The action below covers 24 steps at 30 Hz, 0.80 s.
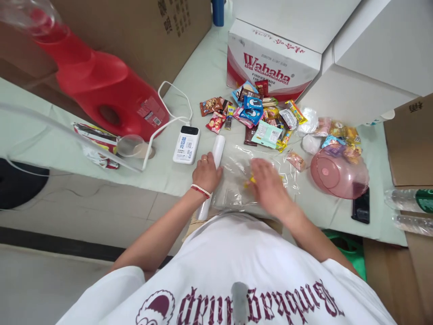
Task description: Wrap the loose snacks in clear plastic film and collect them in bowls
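The left hand [206,174] rests curled on the white roll [213,174] lying along the left edge of a clear plastic bag [237,185], its grip pressed down on the roll rather than spread. The right hand [269,187] lies flat and blurred on top of the bag, fingers loosely spread; whether it pinches the small yellow sweet [252,180] beside it I cannot tell. The bag sits flat on the bench [176,180] just in front of the person, and it looks nearly empty, with perhaps that one yellow piece inside. The heap of wrapped snacks [260,117] lies beyond it, untouched, and more sit by the pink bowl [338,174]. By my reckoning the packing is barely begun, with almost all the heap left.
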Tool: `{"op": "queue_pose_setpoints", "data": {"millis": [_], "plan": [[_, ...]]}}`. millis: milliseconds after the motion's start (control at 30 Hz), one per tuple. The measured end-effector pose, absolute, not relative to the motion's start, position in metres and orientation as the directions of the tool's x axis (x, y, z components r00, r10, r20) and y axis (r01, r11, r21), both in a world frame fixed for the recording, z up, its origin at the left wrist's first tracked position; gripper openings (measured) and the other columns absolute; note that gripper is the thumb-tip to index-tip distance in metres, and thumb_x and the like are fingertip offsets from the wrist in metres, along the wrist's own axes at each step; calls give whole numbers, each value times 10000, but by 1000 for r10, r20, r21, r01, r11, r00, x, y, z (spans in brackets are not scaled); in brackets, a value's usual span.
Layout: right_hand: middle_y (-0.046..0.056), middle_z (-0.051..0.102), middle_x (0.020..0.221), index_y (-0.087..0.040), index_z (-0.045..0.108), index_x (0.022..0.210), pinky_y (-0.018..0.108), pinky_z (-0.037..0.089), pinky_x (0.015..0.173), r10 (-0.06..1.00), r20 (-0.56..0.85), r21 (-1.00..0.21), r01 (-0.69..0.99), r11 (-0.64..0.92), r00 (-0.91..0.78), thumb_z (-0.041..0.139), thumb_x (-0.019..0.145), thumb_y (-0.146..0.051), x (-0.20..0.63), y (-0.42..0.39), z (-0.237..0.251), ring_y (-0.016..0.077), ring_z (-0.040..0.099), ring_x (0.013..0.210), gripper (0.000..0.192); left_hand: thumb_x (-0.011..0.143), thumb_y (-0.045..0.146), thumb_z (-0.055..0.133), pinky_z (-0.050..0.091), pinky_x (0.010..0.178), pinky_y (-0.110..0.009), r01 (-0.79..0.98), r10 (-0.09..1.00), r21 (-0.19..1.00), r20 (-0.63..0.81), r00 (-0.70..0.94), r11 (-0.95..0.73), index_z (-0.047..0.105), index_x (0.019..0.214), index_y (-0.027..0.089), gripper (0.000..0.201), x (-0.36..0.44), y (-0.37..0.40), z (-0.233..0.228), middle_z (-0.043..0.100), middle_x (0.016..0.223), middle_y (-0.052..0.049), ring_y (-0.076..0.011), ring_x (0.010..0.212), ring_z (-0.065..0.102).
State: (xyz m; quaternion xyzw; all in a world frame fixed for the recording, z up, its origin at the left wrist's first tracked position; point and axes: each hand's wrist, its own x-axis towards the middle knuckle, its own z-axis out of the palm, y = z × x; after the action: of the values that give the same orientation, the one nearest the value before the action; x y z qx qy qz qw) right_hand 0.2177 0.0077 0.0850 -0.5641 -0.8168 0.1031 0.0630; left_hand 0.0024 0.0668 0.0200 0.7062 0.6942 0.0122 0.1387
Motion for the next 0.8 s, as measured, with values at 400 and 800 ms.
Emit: {"op": "queue_pose_setpoints", "data": {"millis": [400,800], "plan": [[266,156,1730,38,304,1631,553,172,1295,919,-197,-151,937,316,-342,457,1046,-545,197,52,-1,383,181,1620,840,995,318,468,603,863,-421,987,976,158,-218,25,10,361,1521,-11,629,3,67,38,558,1399,-295,-377,1238,629],[265,159,1731,28,303,1634,566,143,1299,923,-211,-172,941,290,-323,455,1041,-515,194,51,-4,381,150,1628,818,1013,333,474,613,917,-480,994,994,73,-75,-73,79,249,1547,-81,713,-26,62,85,488,1451,-338,-406,1273,604]]}}
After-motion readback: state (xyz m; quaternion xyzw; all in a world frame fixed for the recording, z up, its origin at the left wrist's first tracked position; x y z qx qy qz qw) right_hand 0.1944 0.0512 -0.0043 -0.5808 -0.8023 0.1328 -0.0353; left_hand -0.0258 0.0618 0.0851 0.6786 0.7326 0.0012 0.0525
